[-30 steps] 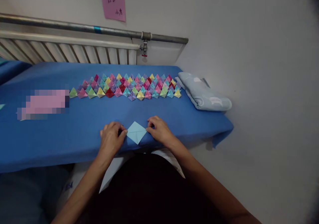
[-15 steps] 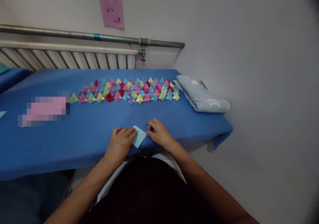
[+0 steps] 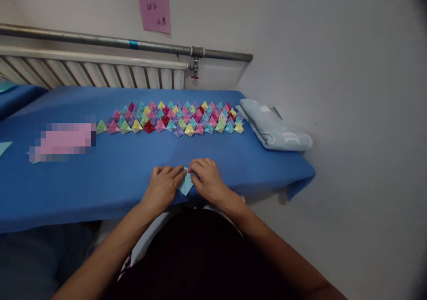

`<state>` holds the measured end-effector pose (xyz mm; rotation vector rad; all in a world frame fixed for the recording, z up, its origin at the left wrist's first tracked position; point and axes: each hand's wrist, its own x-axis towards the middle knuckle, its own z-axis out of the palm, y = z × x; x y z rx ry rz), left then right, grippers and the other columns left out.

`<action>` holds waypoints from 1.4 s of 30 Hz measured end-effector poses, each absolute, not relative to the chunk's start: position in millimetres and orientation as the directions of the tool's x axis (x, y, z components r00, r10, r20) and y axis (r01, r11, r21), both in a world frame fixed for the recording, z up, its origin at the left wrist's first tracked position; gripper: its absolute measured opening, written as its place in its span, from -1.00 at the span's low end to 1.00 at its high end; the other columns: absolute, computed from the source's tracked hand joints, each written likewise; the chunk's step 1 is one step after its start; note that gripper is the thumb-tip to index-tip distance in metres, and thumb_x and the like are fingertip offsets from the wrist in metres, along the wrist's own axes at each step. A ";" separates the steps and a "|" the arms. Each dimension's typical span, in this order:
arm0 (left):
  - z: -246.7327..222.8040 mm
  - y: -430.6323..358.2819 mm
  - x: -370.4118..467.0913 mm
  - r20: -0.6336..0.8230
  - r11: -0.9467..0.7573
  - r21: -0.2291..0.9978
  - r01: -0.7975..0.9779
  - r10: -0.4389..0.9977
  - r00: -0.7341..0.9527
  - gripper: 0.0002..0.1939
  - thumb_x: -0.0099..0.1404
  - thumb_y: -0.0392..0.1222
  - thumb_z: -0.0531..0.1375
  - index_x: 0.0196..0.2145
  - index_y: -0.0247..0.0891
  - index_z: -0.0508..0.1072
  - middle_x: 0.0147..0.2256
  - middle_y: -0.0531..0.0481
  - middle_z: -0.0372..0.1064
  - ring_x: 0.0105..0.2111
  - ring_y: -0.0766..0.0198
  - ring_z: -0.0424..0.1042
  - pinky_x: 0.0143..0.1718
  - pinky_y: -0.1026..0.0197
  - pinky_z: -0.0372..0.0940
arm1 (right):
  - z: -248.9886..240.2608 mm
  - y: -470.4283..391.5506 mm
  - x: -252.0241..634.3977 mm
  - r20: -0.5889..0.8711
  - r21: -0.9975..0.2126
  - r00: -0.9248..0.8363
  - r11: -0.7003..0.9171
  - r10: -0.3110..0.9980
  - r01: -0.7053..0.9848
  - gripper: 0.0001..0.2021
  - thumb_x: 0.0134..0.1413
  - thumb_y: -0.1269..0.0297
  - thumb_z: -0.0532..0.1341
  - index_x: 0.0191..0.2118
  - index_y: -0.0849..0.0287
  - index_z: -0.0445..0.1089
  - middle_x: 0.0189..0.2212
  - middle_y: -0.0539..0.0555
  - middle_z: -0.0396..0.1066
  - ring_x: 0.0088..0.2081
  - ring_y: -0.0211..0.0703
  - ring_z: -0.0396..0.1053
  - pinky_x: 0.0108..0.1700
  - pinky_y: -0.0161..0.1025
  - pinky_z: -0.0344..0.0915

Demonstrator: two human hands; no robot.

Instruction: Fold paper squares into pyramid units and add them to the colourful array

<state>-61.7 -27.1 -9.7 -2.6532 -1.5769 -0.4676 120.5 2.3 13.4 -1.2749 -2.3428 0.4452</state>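
Observation:
A small light-blue folded paper (image 3: 186,186) lies near the front edge of the blue-covered table (image 3: 123,175), between my two hands. My left hand (image 3: 164,183) rests on its left side, fingertips closed on the paper. From the right, my right hand (image 3: 206,177) has its thumb and fingers bent together at the paper's upper right edge. Fingers cover the paper's upper part and sides. Behind it stand rows of folded paper pieces (image 3: 173,119) in pink, yellow, green, blue, purple and red.
A folded pale-blue cloth (image 3: 278,128) lies at the table's right end. Pink paper (image 3: 66,139), blurred out, is at the left, with a pale-green sheet (image 3: 4,148) beyond. A radiator (image 3: 123,75) and pipe (image 3: 160,47) run along the wall behind.
My right hand has moved left and slightly up onto the paper, and less of the paper's right side shows. My left hand stays on the paper. The view has shifted slightly.

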 end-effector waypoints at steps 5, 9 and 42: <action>-16.1 -28.4 -66.4 0.366 -0.493 0.177 0.852 0.836 0.408 -0.52 0.27 -0.52 -0.03 0.01 -0.16 0.44 0.02 -0.11 0.45 -0.03 0.12 0.41 0.00 -0.01 0.14 | 4.7 -5.0 119.2 0.216 -0.407 -0.606 0.635 0.765 0.656 -0.78 0.15 0.54 0.11 -0.15 0.14 0.38 -0.12 0.05 0.45 -0.15 -0.12 0.27 -0.10 -0.17 0.04; -16.2 -39.0 -74.1 0.416 -0.537 0.119 0.835 0.791 0.449 -0.60 0.32 -0.47 -0.02 -0.05 -0.16 0.47 -0.06 -0.10 0.50 -0.09 0.13 0.44 0.04 -0.05 0.11 | -1.0 -7.2 126.8 0.241 -0.359 -0.645 0.684 0.725 0.635 -0.72 0.17 0.54 0.10 -0.06 0.13 0.39 -0.05 0.09 0.43 -0.10 -0.09 0.27 -0.06 -0.14 0.06; -5.0 -53.0 -68.9 0.453 -0.438 0.201 0.876 0.835 0.314 -0.76 0.39 -0.21 0.05 -0.18 -0.26 0.51 -0.17 -0.09 0.54 -0.15 0.11 0.46 0.04 -0.09 0.09 | 20.0 -20.3 120.0 0.188 -0.247 -0.618 0.646 0.763 0.723 -0.78 0.15 0.25 0.22 -0.08 0.10 0.39 -0.15 0.10 0.44 -0.16 -0.05 0.27 -0.15 -0.14 0.02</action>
